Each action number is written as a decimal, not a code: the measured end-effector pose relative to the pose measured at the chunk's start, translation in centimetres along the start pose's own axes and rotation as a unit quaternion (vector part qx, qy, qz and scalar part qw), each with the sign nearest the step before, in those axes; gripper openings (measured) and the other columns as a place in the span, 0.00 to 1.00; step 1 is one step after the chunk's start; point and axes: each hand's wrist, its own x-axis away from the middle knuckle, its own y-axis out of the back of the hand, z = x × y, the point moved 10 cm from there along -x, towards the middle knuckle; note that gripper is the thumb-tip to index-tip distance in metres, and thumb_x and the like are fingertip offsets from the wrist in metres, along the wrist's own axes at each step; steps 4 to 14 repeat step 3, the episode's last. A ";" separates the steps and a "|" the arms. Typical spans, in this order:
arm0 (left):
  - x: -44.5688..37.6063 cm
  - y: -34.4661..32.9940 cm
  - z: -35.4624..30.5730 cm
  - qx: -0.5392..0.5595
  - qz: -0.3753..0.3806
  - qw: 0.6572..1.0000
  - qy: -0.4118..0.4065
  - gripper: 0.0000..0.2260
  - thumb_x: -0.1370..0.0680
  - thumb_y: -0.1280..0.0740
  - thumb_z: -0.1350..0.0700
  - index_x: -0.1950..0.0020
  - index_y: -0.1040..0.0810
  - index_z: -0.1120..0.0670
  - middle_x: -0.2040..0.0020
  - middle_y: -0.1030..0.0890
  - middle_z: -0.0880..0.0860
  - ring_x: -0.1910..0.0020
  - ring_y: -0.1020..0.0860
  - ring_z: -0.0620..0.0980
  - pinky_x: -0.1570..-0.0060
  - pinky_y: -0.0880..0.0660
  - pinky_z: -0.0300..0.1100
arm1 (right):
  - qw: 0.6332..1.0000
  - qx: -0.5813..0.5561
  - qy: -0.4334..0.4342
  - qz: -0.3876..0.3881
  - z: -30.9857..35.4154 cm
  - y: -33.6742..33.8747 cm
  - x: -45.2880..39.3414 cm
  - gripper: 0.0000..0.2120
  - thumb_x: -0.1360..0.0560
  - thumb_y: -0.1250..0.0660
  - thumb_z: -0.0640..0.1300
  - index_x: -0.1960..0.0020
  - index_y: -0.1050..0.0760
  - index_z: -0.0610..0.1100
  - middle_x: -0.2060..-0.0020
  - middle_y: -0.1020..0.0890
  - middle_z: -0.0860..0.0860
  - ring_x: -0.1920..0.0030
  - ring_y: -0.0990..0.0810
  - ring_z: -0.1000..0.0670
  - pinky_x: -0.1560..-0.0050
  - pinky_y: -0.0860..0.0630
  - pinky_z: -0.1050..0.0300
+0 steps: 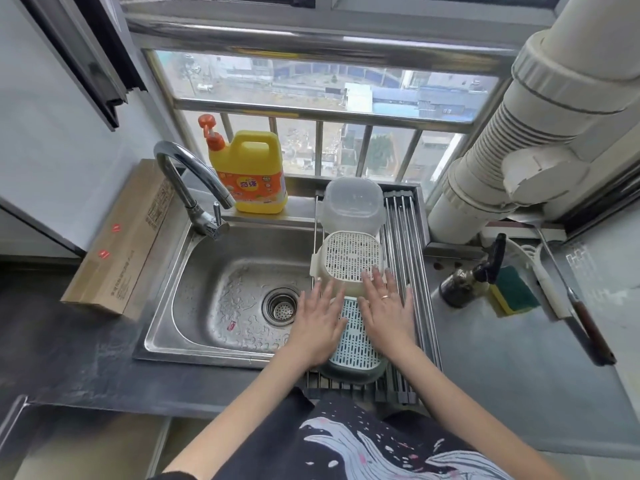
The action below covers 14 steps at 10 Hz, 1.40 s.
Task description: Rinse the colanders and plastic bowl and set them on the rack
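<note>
Three items lie upside down in a row on the roll-up metal rack over the sink's right side. Farthest is a clear plastic bowl, in the middle a cream colander, nearest a pale blue-green colander. My left hand hovers flat, fingers spread, over the left edge of the nearest colander. My right hand, wearing a ring, spreads over its right edge, fingertips by the cream colander. Neither hand grips anything.
The steel sink with its drain lies left of the rack, wet; the faucet is off. A yellow detergent jug stands behind. A cardboard box lies left; a sponge, torch and knife lie right.
</note>
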 end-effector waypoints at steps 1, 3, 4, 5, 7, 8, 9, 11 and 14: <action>-0.6 -1.4 0.0 -0.010 0.023 1.000 0.001 0.26 0.18 0.58 0.44 0.25 0.69 0.48 0.27 0.71 0.49 0.25 0.67 0.51 0.26 0.64 0.56 | 0.999 0.048 0.006 0.015 -0.4 -0.1 -0.5 0.33 0.29 0.76 0.62 0.24 0.67 0.57 0.26 0.62 0.59 0.27 0.70 0.54 0.30 0.71 0.38; -0.9 -1.9 -0.3 0.012 0.015 1.000 0.023 0.28 0.26 0.69 0.40 0.28 0.72 0.47 0.27 0.72 0.48 0.24 0.66 0.51 0.29 0.68 0.53 | 0.999 0.039 0.002 0.032 -0.6 0.3 -1.0 0.28 0.24 0.72 0.61 0.25 0.67 0.58 0.23 0.58 0.58 0.26 0.68 0.56 0.28 0.68 0.38; -0.9 -1.9 -0.3 0.012 0.015 1.000 0.023 0.28 0.26 0.69 0.40 0.28 0.72 0.47 0.27 0.72 0.48 0.24 0.66 0.51 0.29 0.68 0.53 | 0.999 0.039 0.002 0.032 -0.6 0.3 -1.0 0.28 0.24 0.72 0.61 0.25 0.67 0.58 0.23 0.58 0.58 0.26 0.68 0.56 0.28 0.68 0.38; -0.9 -1.9 -0.3 0.012 0.015 1.000 0.023 0.28 0.26 0.69 0.40 0.28 0.72 0.47 0.27 0.72 0.48 0.24 0.66 0.51 0.29 0.68 0.53 | 0.999 0.039 0.002 0.032 -0.6 0.3 -1.0 0.28 0.24 0.72 0.61 0.25 0.67 0.58 0.23 0.58 0.58 0.26 0.68 0.56 0.28 0.68 0.38; -0.9 -1.9 -0.3 0.012 0.015 1.000 0.023 0.28 0.26 0.69 0.40 0.28 0.72 0.47 0.27 0.72 0.48 0.24 0.66 0.51 0.29 0.68 0.53 | 0.999 0.039 0.002 0.032 -0.6 0.3 -1.0 0.28 0.24 0.72 0.61 0.25 0.67 0.58 0.23 0.58 0.58 0.26 0.68 0.56 0.28 0.68 0.38; -0.9 -1.9 -0.3 0.012 0.015 1.000 0.023 0.28 0.26 0.69 0.40 0.28 0.72 0.47 0.27 0.72 0.48 0.24 0.66 0.51 0.29 0.68 0.53 | 0.999 0.039 0.002 0.032 -0.6 0.3 -1.0 0.28 0.24 0.72 0.61 0.25 0.67 0.58 0.23 0.58 0.58 0.26 0.68 0.56 0.28 0.68 0.38; -0.9 -1.9 -0.3 0.012 0.015 1.000 0.023 0.28 0.26 0.69 0.40 0.28 0.72 0.47 0.27 0.72 0.48 0.24 0.66 0.51 0.29 0.68 0.53 | 0.999 0.039 0.002 0.032 -0.6 0.3 -1.0 0.28 0.24 0.72 0.61 0.25 0.67 0.58 0.23 0.58 0.58 0.26 0.68 0.56 0.28 0.68 0.38; -0.9 -1.9 -0.3 0.012 0.015 1.000 0.023 0.28 0.26 0.69 0.40 0.28 0.72 0.47 0.27 0.72 0.48 0.24 0.66 0.51 0.29 0.68 0.53 | 0.999 0.039 0.002 0.032 -0.6 0.3 -1.0 0.28 0.24 0.72 0.61 0.25 0.67 0.58 0.23 0.58 0.58 0.26 0.68 0.56 0.28 0.68 0.38; -0.9 -1.9 -0.3 0.012 0.015 1.000 0.023 0.28 0.26 0.69 0.40 0.28 0.72 0.47 0.27 0.72 0.48 0.24 0.66 0.51 0.29 0.68 0.53 | 0.999 0.039 0.002 0.032 -0.6 0.3 -1.0 0.28 0.24 0.72 0.61 0.25 0.67 0.58 0.23 0.58 0.58 0.26 0.68 0.56 0.28 0.68 0.38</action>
